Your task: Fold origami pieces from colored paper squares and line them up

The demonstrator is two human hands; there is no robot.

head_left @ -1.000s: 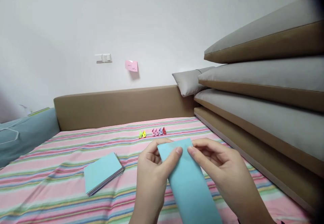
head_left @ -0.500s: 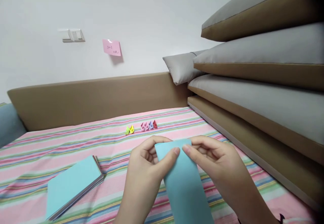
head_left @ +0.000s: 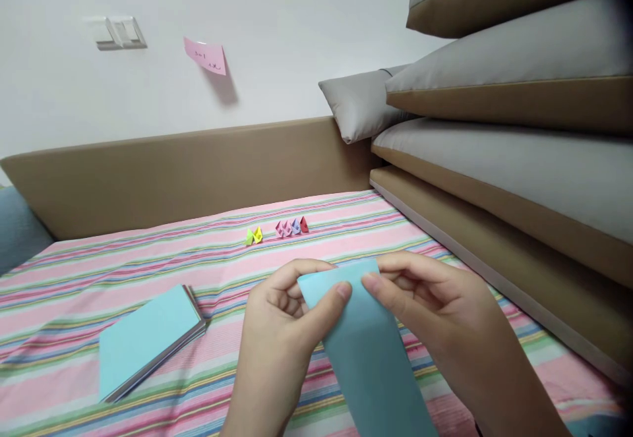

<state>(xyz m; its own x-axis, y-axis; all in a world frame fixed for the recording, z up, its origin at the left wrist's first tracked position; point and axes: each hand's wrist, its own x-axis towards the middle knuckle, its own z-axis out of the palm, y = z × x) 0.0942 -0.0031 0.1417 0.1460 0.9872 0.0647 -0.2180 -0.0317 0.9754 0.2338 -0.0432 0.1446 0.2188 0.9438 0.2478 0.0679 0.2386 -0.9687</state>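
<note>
A long strip of light blue paper hangs from both hands, its lower end running out of the bottom of the view. My left hand pinches the strip's top left part, thumb on the front and fingers behind. On the other side my right hand grips the top right corner the same way, its thumb close to the left thumb. Most of the fingertips are hidden behind the paper. To the left lies a stack of paper with a light blue sheet on top.
Several small folded paper pieces in pink, purple and red stand on the striped cloth, beside yellow-green ones. Stacked grey and brown cushions rise at the right. A brown backrest runs along the wall.
The view has tipped down slightly, so the wall and cushions sit higher. Both hands keep their pinch on the blue paper strip; the right hand has shifted slightly right, and the strip leans more.
</note>
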